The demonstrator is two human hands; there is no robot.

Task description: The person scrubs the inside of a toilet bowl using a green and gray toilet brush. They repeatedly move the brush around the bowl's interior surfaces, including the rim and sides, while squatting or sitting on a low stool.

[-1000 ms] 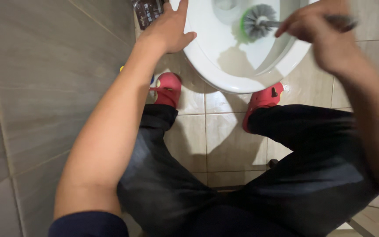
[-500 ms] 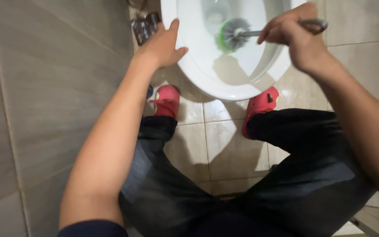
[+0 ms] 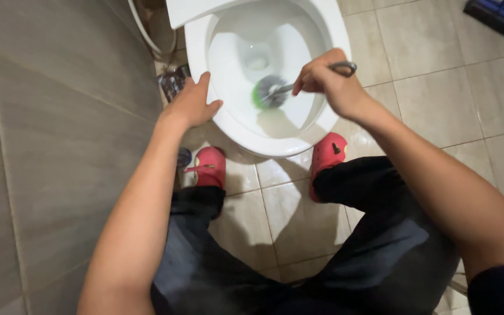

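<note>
At the bottom of the frame I see my own dark trousers point(image 3: 380, 245), knees spread, over a floor point(image 3: 438, 87) of pale beige tiles with thin grout lines. A grey tiled wall point(image 3: 48, 146) fills the whole left side, close against my left arm; the floor lies open towards the upper right. Just beyond the knees sit my two red clogs point(image 3: 210, 166), toes touching the base of the white toilet bowl point(image 3: 275, 146) at upper centre. My left hand point(image 3: 192, 105) rests flat on the bowl's left rim, fingers loose, gripping nothing. My right hand point(image 3: 328, 81) is over the right rim, its grip clamped on the metal handle of the toilet brush point(image 3: 270, 92), whose grey bristle head with its green collar lies inside the bowl, left of that hand. A dark blue object point(image 3: 500, 17) sits in the upper right corner.
</note>
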